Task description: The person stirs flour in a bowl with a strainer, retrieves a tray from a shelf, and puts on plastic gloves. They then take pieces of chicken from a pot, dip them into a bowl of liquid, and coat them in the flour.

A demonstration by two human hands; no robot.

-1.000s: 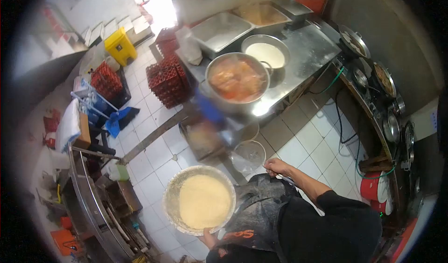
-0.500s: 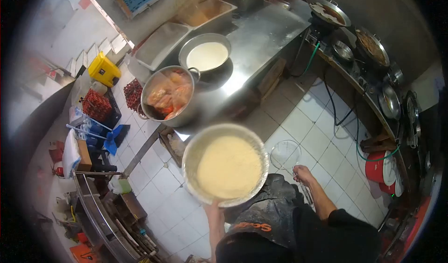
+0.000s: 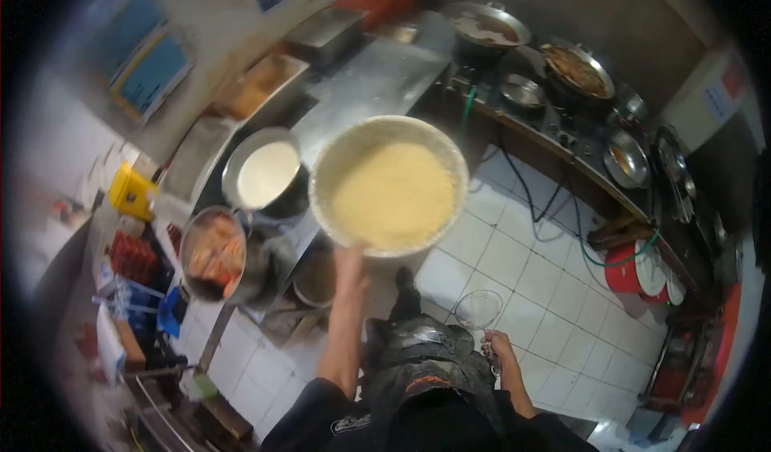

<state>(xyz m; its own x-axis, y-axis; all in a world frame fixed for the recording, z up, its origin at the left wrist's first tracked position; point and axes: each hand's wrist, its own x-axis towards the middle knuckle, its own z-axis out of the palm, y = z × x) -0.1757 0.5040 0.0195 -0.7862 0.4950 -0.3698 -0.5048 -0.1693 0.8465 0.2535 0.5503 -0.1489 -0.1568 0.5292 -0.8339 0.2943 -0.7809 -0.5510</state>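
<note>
A large metal bowl (image 3: 318, 205) with pale yellow powder (image 3: 393, 193) in it is held out in front of me. My left hand (image 3: 350, 261) grips the bowl at its near rim, the fingers partly hidden by it. Low on the right, my right hand (image 3: 499, 348) is closed on the handle of a round wire strainer (image 3: 479, 309), which hangs over the tiled floor. Left of the bowl, a basin (image 3: 268, 174) of white liquid and a pot (image 3: 214, 253) of raw-looking reddish meat stand at the steel counter.
The steel counter (image 3: 365, 83) runs toward the back wall, with rectangular metal trays along it. Several pans, one a large pan of fried food (image 3: 575, 70), line the stove shelf at right. A green hose (image 3: 590, 258) and red containers (image 3: 625, 270) are below.
The view has turned, and surroundings appear shifted left. My left arm has stretched forward, carrying the bowl up toward the counter. The strainer stays low in my right hand.
</note>
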